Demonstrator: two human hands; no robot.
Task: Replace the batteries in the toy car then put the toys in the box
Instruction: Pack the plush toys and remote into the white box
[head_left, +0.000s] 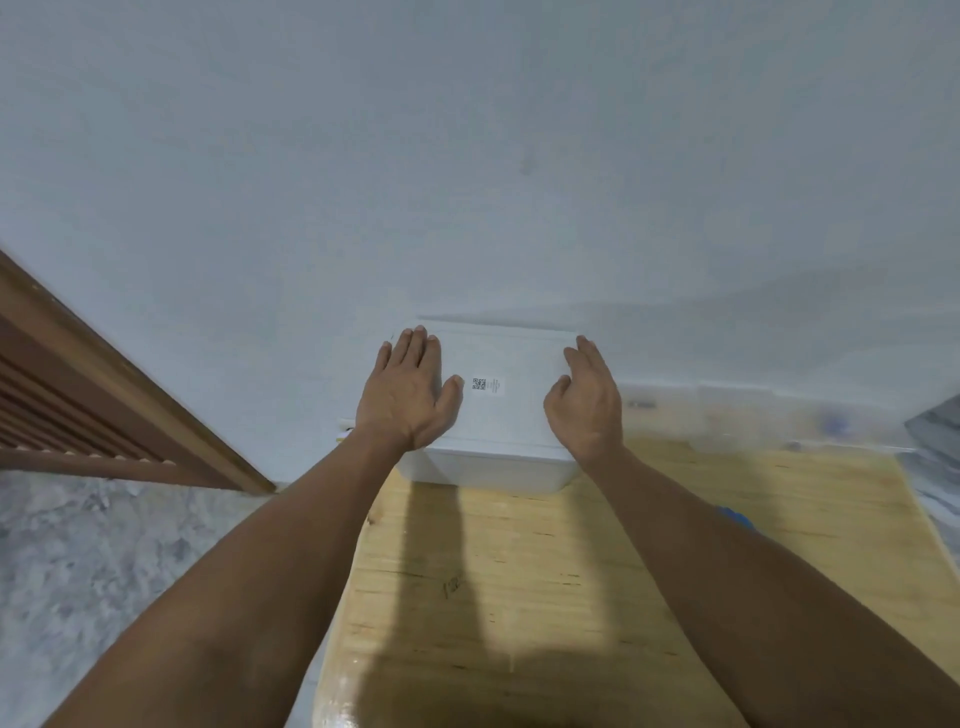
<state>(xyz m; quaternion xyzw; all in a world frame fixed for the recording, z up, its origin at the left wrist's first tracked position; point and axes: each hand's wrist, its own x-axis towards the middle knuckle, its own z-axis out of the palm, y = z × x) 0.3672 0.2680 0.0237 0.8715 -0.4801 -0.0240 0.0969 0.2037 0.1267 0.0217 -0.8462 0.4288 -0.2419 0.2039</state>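
**Hands flat on closed white box at far end of wooden table**

Two bare forearms reach away from the camera across a pale wooden table (519, 571), casting long shadows down its grain. At the table's far end, against a light blue-grey wall (467, 156), sits a white box (493, 462) with its white lid (498, 364) on. The left hand (408, 392) lies palm down on the lid's left part, fingers straight and close together, thumb spread out to the side toward a small label with a square printed code (485, 387) near the lid's middle. The right hand (587, 400) rests along the lid's right edge, turned partly on its side, fingers extended and lightly relaxed, thumb bent a little inward; neither hand curls round or pinches anything. The lid hides whatever the box holds, and no toy car is in view.

A small blue object (735, 517) lies on the table just beside the right forearm; what it is cannot be told. Blurred, clear-looking items (753, 415) stand along the wall to the right of the box. A brown wooden louvred door (78, 405) slants in at the left, above a grey mottled floor (104, 571). A dark grey shape (935, 431) shows at the right edge.
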